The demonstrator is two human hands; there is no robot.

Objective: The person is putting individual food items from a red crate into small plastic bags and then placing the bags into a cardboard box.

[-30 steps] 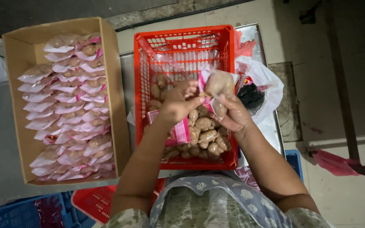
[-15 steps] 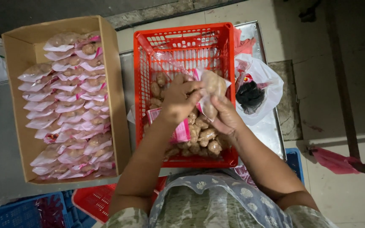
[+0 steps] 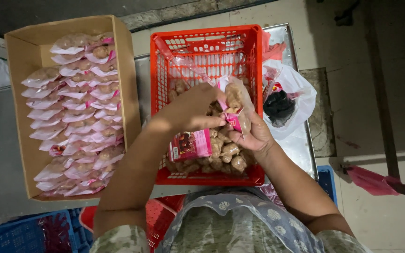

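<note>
Right now I see both hands pinching one clear packet (image 3: 236, 105) of brown lumps above the red crate (image 3: 206, 42): left hand (image 3: 194, 108) at its edge, right hand (image 3: 254, 136) cupping underneath.

The left hand (image 3: 191, 110) covers the mouth of the small clear packet of brown lumps (image 3: 237, 105), so its seal cannot be judged. The blue plastic crate (image 3: 33, 234) runs off the lower left edge. The dark contents of the white plastic bag (image 3: 296, 93) are too dim to identify.
</note>
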